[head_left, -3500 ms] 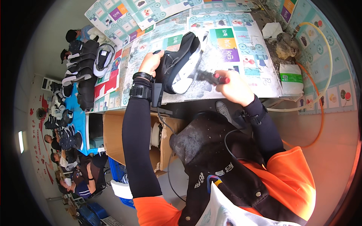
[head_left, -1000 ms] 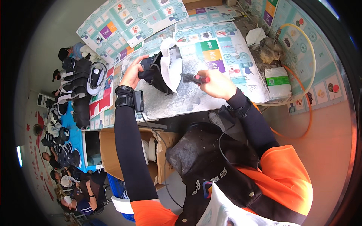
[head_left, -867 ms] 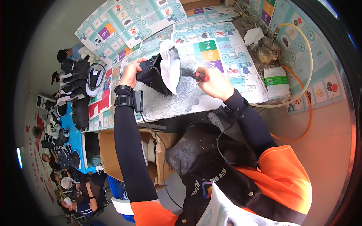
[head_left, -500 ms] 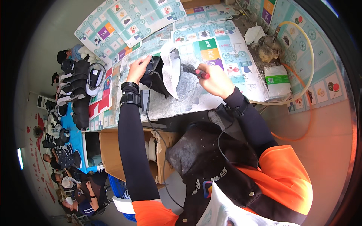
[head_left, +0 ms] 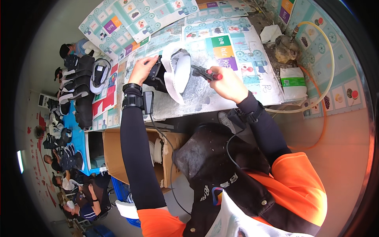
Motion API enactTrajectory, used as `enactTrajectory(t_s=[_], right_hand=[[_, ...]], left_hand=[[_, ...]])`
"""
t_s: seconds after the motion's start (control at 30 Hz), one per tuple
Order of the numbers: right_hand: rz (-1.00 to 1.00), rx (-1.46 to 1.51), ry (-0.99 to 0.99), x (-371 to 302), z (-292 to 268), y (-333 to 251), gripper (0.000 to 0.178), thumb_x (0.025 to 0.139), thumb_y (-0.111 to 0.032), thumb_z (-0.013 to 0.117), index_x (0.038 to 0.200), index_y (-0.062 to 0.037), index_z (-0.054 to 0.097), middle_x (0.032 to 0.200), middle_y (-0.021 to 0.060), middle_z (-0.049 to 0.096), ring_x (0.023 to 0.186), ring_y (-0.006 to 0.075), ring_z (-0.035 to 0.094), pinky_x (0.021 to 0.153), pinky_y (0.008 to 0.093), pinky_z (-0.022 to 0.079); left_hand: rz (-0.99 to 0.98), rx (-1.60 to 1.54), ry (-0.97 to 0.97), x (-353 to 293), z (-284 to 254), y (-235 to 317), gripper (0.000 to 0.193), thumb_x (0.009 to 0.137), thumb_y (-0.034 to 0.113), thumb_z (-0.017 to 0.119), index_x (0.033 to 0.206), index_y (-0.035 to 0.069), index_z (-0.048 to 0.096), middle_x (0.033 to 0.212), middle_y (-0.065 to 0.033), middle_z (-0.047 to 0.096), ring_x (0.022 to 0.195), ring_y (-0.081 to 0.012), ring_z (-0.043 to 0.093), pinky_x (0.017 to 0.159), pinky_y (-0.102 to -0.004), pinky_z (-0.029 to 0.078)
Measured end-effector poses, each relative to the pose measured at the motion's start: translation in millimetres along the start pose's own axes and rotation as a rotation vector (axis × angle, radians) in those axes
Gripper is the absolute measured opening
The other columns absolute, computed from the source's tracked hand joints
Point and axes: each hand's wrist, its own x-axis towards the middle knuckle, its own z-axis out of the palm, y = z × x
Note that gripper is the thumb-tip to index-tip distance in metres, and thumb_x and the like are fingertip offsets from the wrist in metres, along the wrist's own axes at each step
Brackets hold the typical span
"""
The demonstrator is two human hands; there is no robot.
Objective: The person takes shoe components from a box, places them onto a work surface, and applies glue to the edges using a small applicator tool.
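Note:
My left hand point(head_left: 142, 71) is closed on the black upper of a shoe point(head_left: 158, 78), with the fingers at its far edge. The shoe rests on its side on the work table, its thick white sole point(head_left: 182, 71) facing right. To the right of the sole, my right hand point(head_left: 228, 85) grips a dark hand tool point(head_left: 202, 73) with red handle ends. The tool's dark head points left and lies close to the sole; whether it touches cannot be made out. My palm hides part of the handle.
Printed sheets cover the work table point(head_left: 252, 85). Several shoes point(head_left: 81, 75) line its left side. At right lie a crusted lump point(head_left: 285, 49), a green-and-white packet point(head_left: 293, 83) and a yellowish hose point(head_left: 331, 67). An open cardboard box point(head_left: 116, 156) stands below. Co-workers sit at lower left.
The shoe has turned slightly in my left hand, showing more of the sole's inner white face. The tool has rotated in my right hand, so two red ends now show.

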Motion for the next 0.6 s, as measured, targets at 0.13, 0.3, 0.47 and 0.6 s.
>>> enactTrajectory(t_s=[0.13, 0.3, 0.47, 0.6], right_hand=[[-0.044, 0.021, -0.117, -2.4, 9.2, 6.8, 0.023, 0.083, -0.012, 0.055, 0.091, 0.003, 0.07, 0.082, 0.0318, 0.067, 0.085, 0.051, 0.067, 0.079, 0.0533, 0.053], [0.001, 0.09, -0.068, -3.9, 11.0, 6.1, 0.023, 0.078, -0.01, 0.062, 0.097, 0.0014, 0.069, 0.077, 0.0215, 0.067, 0.075, 0.0372, 0.067, 0.072, 0.0406, 0.05], [-0.09, 0.111, -0.254, -5.0, 16.1, 4.0, 0.02, 0.079, -0.011, 0.063, 0.095, 0.001, 0.068, 0.075, 0.0216, 0.065, 0.072, 0.0377, 0.066, 0.07, 0.0423, 0.05], [-0.031, 0.04, -0.095, -8.6, 23.3, -2.9, 0.026, 0.083, -0.013, 0.055, 0.099, 0.0, 0.071, 0.085, 0.0302, 0.068, 0.087, 0.0499, 0.067, 0.08, 0.0524, 0.054]], left_hand=[[0.146, 0.167, 0.063, -16.1, -4.0, -7.0, 0.039, 0.097, 0.043, 0.073, 0.106, 0.005, 0.078, 0.109, -0.0072, 0.074, 0.103, -0.0145, 0.063, 0.099, -0.028, 0.043], [0.12, -0.003, 0.03, -47.8, -0.6, 2.2, 0.036, 0.098, 0.039, 0.073, 0.11, 0.005, 0.075, 0.104, -0.0002, 0.072, 0.098, -0.009, 0.061, 0.093, -0.0246, 0.045], [0.144, -0.083, 0.089, -63.0, -5.2, -15.5, 0.038, 0.099, 0.038, 0.073, 0.114, 0.002, 0.074, 0.104, -0.0011, 0.071, 0.098, -0.0102, 0.061, 0.093, -0.025, 0.045], [0.143, -0.129, 0.088, -66.7, -6.4, -23.9, 0.041, 0.098, 0.037, 0.075, 0.116, 0.001, 0.073, 0.106, -0.002, 0.071, 0.1, -0.011, 0.061, 0.093, -0.0259, 0.046]])
